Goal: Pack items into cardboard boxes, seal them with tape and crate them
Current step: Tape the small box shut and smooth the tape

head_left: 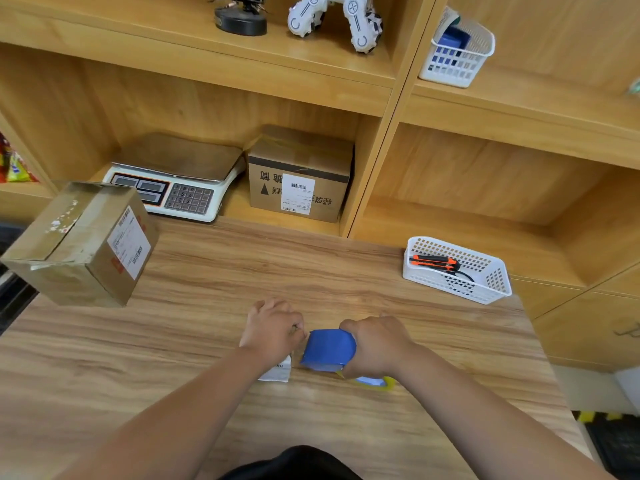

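My right hand (pixel 375 344) grips a blue tape dispenser (pixel 329 348) low over the wooden table (pixel 242 289), near its front middle. Its yellowish tape roll (pixel 377 382) shows below the hand. My left hand (pixel 273 329) has curled fingers at the dispenser's left end, pinching something small there, probably the tape end. A white label or small packet (pixel 278 370) lies under my left wrist, mostly hidden. A taped cardboard box (pixel 79 244) with a shipping label stands at the table's left edge. A second labelled box (pixel 299 174) sits in the shelf behind.
A white electronic scale (pixel 173 178) sits in the shelf left of the second box. A white basket (pixel 457 270) with an orange utility knife (pixel 436 262) stands at the table's right. Upper shelves hold a white robot toy (pixel 332 19), a black device (pixel 242 15) and another basket (pixel 457 53).
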### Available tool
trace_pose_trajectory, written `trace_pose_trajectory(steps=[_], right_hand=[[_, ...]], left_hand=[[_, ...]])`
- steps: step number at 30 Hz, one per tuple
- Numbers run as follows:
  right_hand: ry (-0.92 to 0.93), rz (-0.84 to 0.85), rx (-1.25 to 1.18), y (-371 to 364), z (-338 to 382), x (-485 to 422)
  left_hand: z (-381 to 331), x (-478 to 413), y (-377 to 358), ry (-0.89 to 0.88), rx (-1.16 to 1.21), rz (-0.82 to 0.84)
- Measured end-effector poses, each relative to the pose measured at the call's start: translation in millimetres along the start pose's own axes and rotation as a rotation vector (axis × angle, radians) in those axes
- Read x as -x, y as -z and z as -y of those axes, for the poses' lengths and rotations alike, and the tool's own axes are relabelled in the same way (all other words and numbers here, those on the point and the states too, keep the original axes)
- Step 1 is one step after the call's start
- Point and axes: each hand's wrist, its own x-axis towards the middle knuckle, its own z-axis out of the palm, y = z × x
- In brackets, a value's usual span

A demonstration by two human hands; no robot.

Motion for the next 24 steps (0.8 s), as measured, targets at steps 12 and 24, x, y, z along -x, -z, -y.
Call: trace_pose_trajectory(steps=[12,24], right_hand=[[-0.057,0.092,-0.096,16.6,0.1,0.1],[0.021,0.146,0.140,31.8,7.2,-7.3]], left_hand=[[-0.7,-0.6,-1.0,-0.009,-0.016,-0.001],[-3.2,-0.4,-2.4,-0.052,-0.026,0.002]])
